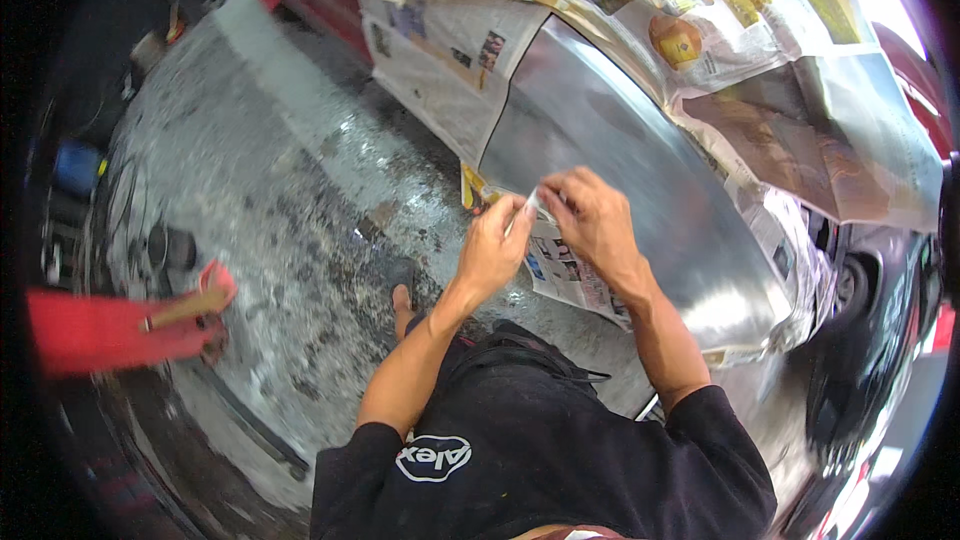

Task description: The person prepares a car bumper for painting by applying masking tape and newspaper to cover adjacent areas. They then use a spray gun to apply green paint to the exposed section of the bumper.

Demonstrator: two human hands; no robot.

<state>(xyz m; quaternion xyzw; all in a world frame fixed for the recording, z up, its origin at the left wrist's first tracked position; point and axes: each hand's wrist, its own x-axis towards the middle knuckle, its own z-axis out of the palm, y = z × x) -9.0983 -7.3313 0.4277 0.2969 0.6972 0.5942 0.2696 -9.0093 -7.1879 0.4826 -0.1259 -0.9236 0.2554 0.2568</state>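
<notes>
My left hand [494,245] and my right hand [594,222] are close together in front of a car, fingertips pinched. Between them is a small white piece [533,199], thin like paper or tape; blur hides its exact kind. Just beyond my hands lies a smooth, grey, shiny car panel [625,155], bordered by sheets of newspaper [440,65]. More newspaper [570,275] hangs under the panel's lower edge, partly behind my right hand. Neither hand appears to touch the panel.
Masking sheets [690,10] cover the car's upper body. At left, a red metal piece of equipment [120,330] has a brown-handled tool [185,310] on it. The concrete floor [270,230] is stained and wet in spots. A dark car [865,310] stands at right.
</notes>
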